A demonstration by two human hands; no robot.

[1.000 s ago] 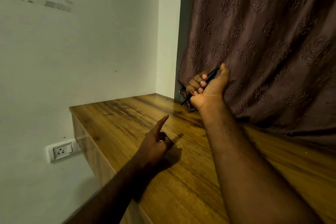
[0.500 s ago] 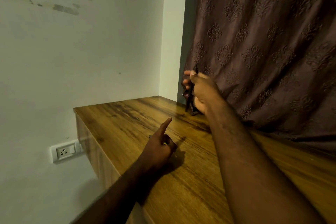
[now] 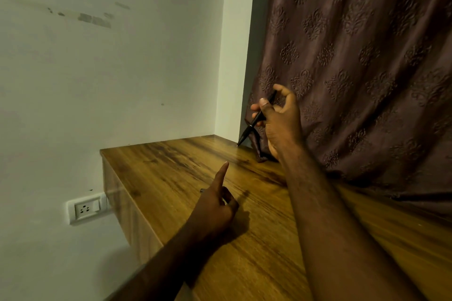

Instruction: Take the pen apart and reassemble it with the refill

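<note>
Since half a second ago the right hand point(image 3: 281, 120) has rolled from knuckles-up to palm-left, and the pen point(image 3: 256, 118) has swung from near upright to a slant, tip down-left; camera view shifted slightly too; left hand point(image 3: 215, 205) unchanged in pose, index finger pointing up and forward.

Wooden desk point(image 3: 171, 168) has its left edge free beside the white wall point(image 3: 110, 80), with the socket point(image 3: 85, 208) below that edge; far corner closes against the wall and the curtain point(image 3: 354, 68); curtain drapes onto the desk along the right, crowding the right hand; bare desk surface lies open between the two hands.

Right hand pinches the black pen mid-barrel between thumb and fingers, other fingers loosely curled, raised above the desk's far end just in front of the curtain; pen tip hangs near the far corner, contact with the desk cannot be told.

Left hand rests on the desk, fingers curled except the index; something small and metallic shows at its knuckles, too unclear to say whether it is gripped.
</note>
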